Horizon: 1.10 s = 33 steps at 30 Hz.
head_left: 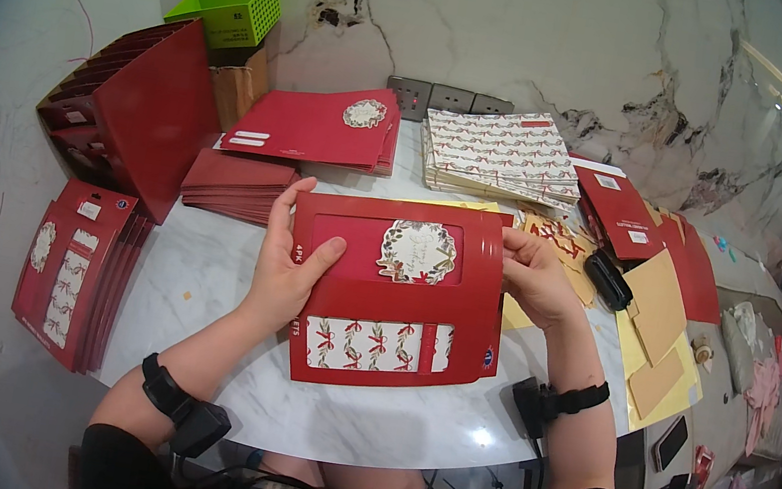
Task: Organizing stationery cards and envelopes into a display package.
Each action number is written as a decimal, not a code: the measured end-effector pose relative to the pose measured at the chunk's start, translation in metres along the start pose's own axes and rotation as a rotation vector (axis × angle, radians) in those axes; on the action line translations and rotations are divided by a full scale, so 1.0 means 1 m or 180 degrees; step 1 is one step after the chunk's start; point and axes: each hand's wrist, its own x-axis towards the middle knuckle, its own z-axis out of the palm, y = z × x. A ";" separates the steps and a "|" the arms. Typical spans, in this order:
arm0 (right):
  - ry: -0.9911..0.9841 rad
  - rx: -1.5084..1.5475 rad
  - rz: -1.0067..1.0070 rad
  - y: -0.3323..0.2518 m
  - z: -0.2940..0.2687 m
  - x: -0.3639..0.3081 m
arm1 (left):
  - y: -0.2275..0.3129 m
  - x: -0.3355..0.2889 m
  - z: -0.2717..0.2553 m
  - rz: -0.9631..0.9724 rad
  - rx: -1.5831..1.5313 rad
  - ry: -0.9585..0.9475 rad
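A red cardboard card packet point(368, 294) with two cut-out windows is held up over the marble table. Its upper window shows a wreath design, its lower one white paper with red bows and green sprigs. My left hand point(292, 265) grips the packet's left edge, thumb on the front and fingers mostly hidden behind. At the upper right edge my right hand point(536, 274) is closed on the packet's side, where layers of card stand slightly apart. Some of its fingertips are hidden behind the edge.
Behind the packet lie red wreath-printed folders point(298, 124) and a patterned paper stack point(501, 150). Finished-looking red packets point(72, 283) and a red divided holder point(144, 106) stand left. Right are a black stapler-like object point(608, 280) and tan card pieces point(658, 300).
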 end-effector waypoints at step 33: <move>0.0274 0.0512 -0.0314 0.021 0.008 0.011 | 0.001 -0.003 0.002 -0.0020 0.0071 -0.0072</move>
